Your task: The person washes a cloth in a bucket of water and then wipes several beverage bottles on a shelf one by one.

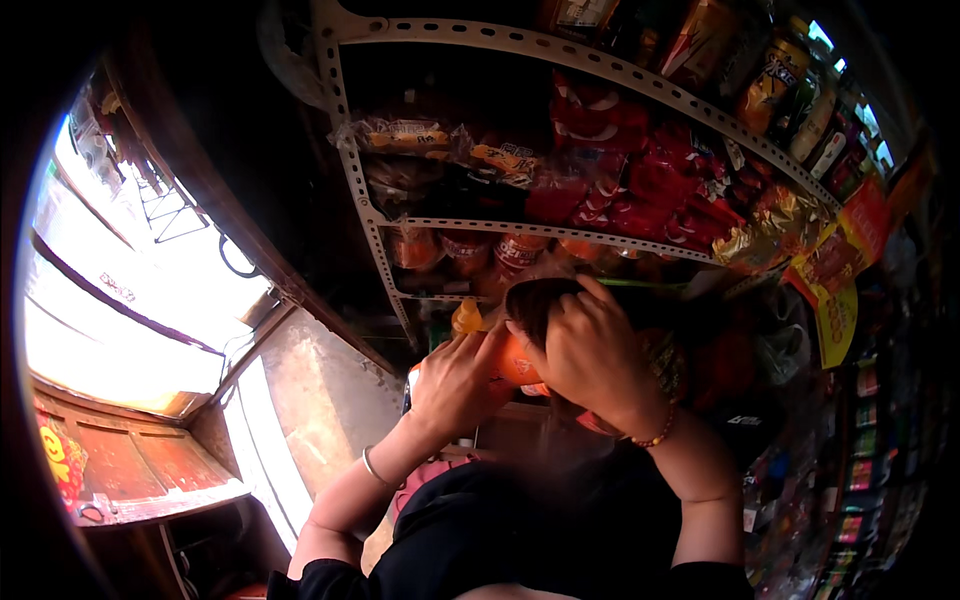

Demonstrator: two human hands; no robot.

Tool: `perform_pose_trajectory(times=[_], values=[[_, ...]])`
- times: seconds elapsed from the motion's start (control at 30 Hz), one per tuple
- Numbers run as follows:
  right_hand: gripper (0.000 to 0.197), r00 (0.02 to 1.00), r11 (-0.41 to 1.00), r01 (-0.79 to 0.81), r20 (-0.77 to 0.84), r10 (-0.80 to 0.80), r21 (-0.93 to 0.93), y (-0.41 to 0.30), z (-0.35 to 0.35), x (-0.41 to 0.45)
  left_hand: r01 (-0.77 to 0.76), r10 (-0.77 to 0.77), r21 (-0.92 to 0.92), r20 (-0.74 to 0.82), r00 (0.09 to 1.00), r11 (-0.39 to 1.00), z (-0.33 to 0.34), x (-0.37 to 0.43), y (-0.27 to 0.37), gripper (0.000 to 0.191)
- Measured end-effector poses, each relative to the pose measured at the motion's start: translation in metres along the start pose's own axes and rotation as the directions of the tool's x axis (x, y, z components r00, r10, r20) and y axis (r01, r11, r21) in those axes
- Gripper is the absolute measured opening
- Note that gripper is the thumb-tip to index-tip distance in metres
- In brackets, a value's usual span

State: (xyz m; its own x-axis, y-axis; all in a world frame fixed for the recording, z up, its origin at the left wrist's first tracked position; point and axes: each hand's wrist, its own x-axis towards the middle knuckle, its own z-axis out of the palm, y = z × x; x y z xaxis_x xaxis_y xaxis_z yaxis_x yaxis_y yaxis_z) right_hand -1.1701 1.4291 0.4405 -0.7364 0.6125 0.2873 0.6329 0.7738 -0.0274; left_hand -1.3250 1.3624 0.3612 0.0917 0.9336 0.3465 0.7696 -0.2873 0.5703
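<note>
Before my chest, my left hand (459, 381) is closed around an orange bottle (517, 361), which lies tilted between my two hands. My right hand (592, 349) grips a dark brown cloth-like item (536, 304) against the bottle's right end. The fingertips of both hands nearly meet at the item's edge. Just above my left hand shows a yellow bottle top (466, 315). The underside of the orange bottle and most of the dark item are hidden by my fingers.
A perforated metal shelf rack (525, 225) rises in front, holding red packets (645, 180), packaged sausages (409, 139) and large orange drink bottles (517, 251). Yellow and red packaging (832, 285) hangs at right. A wooden cabinet (135, 457) stands at left by a bright opening.
</note>
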Motion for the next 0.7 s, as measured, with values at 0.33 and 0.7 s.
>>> perform_pose_trajectory(times=[0.33, 0.7], values=[[0.03, 0.837, 0.918, 0.394, -0.399, -0.375, -0.037, -0.003, 0.014, -0.031, 0.303, -0.175, -0.428, 0.312, 0.934, 0.852, -0.016, -0.017, 0.011, 0.06], [0.035, 0.879, 0.783, -0.246, 0.471, -0.068, 0.572, 0.033, 0.038, -0.017, -0.487, 0.536, 0.438, 0.015, 0.844, 0.755, -0.019, -0.018, -0.006, 0.054]])
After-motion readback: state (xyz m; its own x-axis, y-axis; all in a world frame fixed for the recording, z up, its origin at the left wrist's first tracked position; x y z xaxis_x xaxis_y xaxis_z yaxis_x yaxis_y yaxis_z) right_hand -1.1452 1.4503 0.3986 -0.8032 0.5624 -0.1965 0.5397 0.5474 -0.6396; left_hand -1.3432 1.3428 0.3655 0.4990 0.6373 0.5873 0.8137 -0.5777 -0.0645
